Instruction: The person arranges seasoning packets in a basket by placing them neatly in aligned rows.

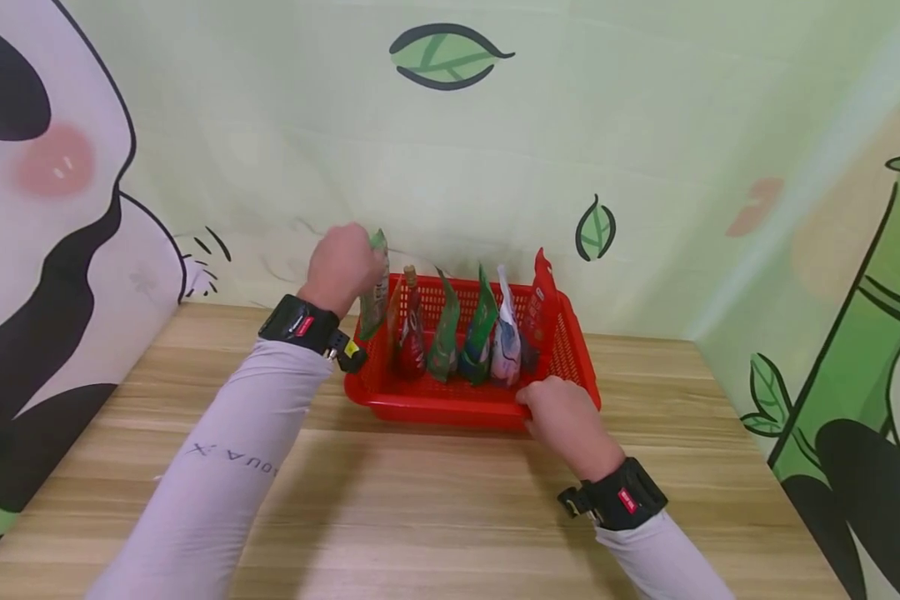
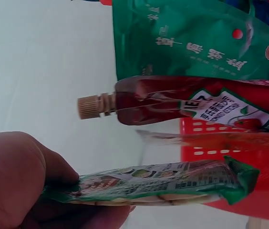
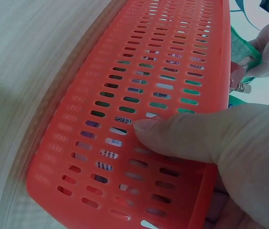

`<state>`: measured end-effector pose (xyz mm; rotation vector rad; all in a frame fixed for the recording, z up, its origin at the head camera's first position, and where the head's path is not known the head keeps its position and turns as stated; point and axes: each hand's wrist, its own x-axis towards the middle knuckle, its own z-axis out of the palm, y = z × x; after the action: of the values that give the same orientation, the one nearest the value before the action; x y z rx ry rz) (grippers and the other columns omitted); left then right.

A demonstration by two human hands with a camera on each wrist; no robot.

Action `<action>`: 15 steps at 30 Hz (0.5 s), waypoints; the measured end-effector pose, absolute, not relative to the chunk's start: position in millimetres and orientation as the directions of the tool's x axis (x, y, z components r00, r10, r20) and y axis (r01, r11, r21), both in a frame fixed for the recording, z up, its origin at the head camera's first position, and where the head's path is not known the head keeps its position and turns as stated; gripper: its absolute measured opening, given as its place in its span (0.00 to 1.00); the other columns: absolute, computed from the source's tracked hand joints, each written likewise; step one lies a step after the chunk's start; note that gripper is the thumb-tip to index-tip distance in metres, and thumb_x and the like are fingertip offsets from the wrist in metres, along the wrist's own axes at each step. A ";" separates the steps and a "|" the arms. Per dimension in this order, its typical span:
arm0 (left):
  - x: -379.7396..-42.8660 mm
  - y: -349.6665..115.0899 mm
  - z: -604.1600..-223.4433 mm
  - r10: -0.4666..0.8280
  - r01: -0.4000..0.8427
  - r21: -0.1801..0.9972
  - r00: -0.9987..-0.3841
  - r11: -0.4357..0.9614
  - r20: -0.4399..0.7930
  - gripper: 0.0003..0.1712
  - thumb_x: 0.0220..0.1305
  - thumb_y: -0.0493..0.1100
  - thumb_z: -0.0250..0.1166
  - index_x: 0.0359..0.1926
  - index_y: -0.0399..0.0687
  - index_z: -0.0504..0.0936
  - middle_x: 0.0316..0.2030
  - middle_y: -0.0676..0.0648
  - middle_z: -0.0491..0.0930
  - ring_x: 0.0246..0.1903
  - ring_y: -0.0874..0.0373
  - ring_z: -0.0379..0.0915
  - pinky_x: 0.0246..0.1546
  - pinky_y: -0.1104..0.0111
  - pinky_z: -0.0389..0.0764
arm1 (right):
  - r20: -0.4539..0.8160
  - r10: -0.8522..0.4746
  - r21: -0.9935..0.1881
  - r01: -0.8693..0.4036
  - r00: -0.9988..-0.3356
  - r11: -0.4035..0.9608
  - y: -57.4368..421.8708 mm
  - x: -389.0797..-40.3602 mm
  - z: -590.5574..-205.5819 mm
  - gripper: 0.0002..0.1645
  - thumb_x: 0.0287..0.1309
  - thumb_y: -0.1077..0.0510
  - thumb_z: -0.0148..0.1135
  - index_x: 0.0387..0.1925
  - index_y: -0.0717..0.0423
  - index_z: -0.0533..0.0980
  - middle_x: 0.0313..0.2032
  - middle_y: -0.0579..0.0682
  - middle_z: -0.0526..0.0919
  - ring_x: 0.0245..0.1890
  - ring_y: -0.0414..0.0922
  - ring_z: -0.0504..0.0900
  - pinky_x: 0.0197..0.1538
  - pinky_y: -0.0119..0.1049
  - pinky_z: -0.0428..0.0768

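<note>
My left hand (image 1: 345, 265) pinches the top end of a flat green-and-white food packet (image 1: 375, 302) at the left end of a red plastic basket (image 1: 450, 412). In the left wrist view, the packet (image 2: 158, 183) hangs from thumb and fingers, its lower end overlapping the basket wall. Beside it stand a thin clear packet (image 2: 239, 140) and a ketchup pouch (image 2: 149, 102) with a tan screw cap. My right hand (image 1: 566, 421) grips the basket's front rim near its right corner. Its thumb (image 3: 177, 136) presses the slotted outer wall; the other fingers are mostly hidden behind the rim.
Farther right in the basket stand a green pouch (image 1: 445, 333), a green-and-blue pouch (image 1: 480, 337), a white-and-blue pouch (image 1: 506, 342) and a tall red packet (image 1: 543, 308). A wood-grain table (image 1: 435, 508) carries the basket. Behind it hangs a printed cloth backdrop (image 1: 270, 125).
</note>
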<state>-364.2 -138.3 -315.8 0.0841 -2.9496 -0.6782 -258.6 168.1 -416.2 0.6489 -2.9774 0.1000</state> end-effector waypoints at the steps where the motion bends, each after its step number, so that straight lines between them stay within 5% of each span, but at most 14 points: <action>1: -365.4 -137.9 -317.6 -0.080 -0.029 0.443 -0.992 0.896 0.096 0.15 0.71 0.42 0.55 0.29 0.40 0.80 0.26 0.44 0.76 0.26 0.50 0.73 0.22 0.65 0.72 | 0.105 -0.412 -0.045 -0.419 -0.905 0.907 168.0 -258.8 -416.5 0.11 0.48 0.57 0.81 0.36 0.52 0.89 0.25 0.48 0.87 0.24 0.44 0.77 0.38 0.40 0.83; 15: -362.5 -130.7 -342.1 -0.083 -0.010 0.453 -0.987 0.891 0.141 0.16 0.69 0.40 0.54 0.24 0.41 0.79 0.24 0.44 0.78 0.25 0.50 0.77 0.20 0.66 0.73 | 0.113 -0.408 -0.049 -0.415 -0.906 0.908 168.7 -259.5 -419.4 0.10 0.48 0.57 0.81 0.36 0.51 0.89 0.25 0.47 0.86 0.24 0.44 0.76 0.38 0.39 0.83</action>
<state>-362.5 -130.7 -342.1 0.0715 -2.9017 -0.6942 -259.5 168.7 -419.4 0.6425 -2.9705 0.1100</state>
